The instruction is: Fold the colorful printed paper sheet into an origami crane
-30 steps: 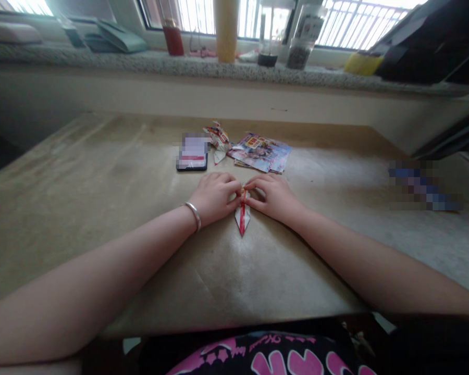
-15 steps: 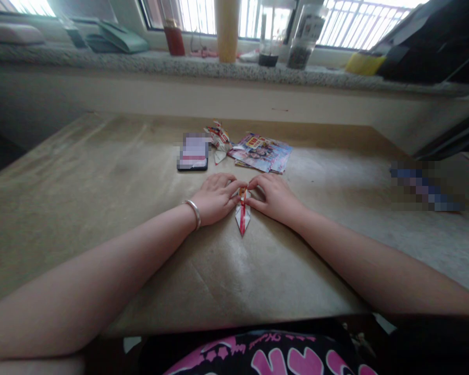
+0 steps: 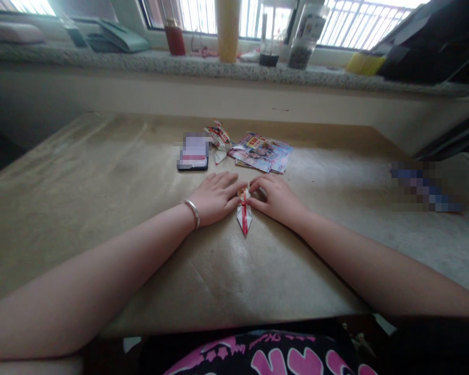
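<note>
A narrow folded paper piece [image 3: 244, 216] with a red stripe lies on the tan table covering [image 3: 101, 208], its point toward me. My left hand [image 3: 214, 198], with a silver bangle [image 3: 193, 213] on the wrist, presses its fingertips against the paper's upper left side. From the other side, my right hand [image 3: 275, 199] holds the paper's upper end between its fingers and thumb. The two hands nearly meet there and hide part of the fold.
Beyond my hands lie a blurred phone [image 3: 193, 152], a folded paper figure [image 3: 219, 141] and printed glossy sheets [image 3: 261, 153]. A blurred object [image 3: 426, 187] lies at the right. A granite sill [image 3: 219, 67] holds bottles and jars against the barred window.
The paper piece has shifted slightly to the right, and more of its upper end shows between my hands. My left fingers lie flatter and more spread.
</note>
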Demonstrator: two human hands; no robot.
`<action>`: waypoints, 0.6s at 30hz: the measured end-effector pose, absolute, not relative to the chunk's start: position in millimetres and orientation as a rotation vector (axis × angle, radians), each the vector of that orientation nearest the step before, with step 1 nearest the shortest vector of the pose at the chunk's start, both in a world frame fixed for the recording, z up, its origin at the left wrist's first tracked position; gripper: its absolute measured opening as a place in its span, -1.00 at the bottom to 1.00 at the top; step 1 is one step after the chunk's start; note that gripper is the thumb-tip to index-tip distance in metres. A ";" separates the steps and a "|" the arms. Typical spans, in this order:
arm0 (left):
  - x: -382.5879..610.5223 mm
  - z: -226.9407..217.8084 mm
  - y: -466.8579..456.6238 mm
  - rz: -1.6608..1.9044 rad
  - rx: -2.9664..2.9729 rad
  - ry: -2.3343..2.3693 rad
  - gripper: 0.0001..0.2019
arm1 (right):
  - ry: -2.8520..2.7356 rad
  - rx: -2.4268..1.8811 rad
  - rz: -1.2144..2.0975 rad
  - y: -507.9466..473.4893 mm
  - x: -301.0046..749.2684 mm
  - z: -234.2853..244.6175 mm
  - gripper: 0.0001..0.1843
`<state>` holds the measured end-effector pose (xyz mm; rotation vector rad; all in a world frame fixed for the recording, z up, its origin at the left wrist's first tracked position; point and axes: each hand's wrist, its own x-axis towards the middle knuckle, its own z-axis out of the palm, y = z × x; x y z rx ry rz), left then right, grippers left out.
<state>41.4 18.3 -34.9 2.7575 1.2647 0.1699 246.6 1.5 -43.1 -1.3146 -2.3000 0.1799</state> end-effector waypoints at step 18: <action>34.7 -31.6 15.3 0.469 2.666 1.174 -0.73 | -2.354 -1.150 0.283 -7.0 245.3 -39.9 -0.75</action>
